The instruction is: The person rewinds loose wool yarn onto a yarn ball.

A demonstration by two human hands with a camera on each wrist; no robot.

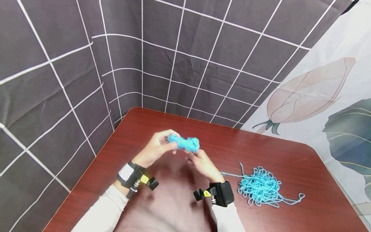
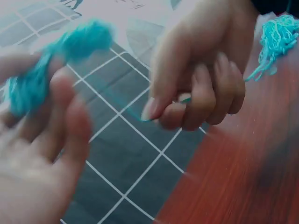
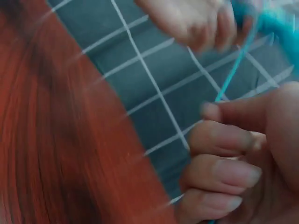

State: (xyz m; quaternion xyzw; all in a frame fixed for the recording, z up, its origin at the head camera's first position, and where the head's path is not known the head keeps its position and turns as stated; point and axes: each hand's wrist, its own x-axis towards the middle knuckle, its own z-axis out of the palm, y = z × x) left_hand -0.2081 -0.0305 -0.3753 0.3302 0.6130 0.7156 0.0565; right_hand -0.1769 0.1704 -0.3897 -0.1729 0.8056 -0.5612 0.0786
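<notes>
A bundle of light-blue yarn (image 1: 189,144), pinched in at its middle, is held up above the table by my left hand (image 1: 158,147), whose fingers and thumb grip one end. My right hand (image 1: 205,165) is just right of and below the bundle. Its thumb and index finger pinch a yarn strand (image 3: 232,77), and the other fingers curl inward. That strand runs from the bundle to the right fingertips in both wrist views. The bundle (image 2: 86,42) looks blurred in the left wrist view.
A loose heap of the same blue yarn (image 1: 260,186) lies on the reddish-brown table (image 1: 301,161) to the right. One strand stretches from it toward my right wrist. Dark curtains with white grid lines (image 1: 162,54) hang behind and left; a flower-printed cloth (image 1: 313,93) hangs at right.
</notes>
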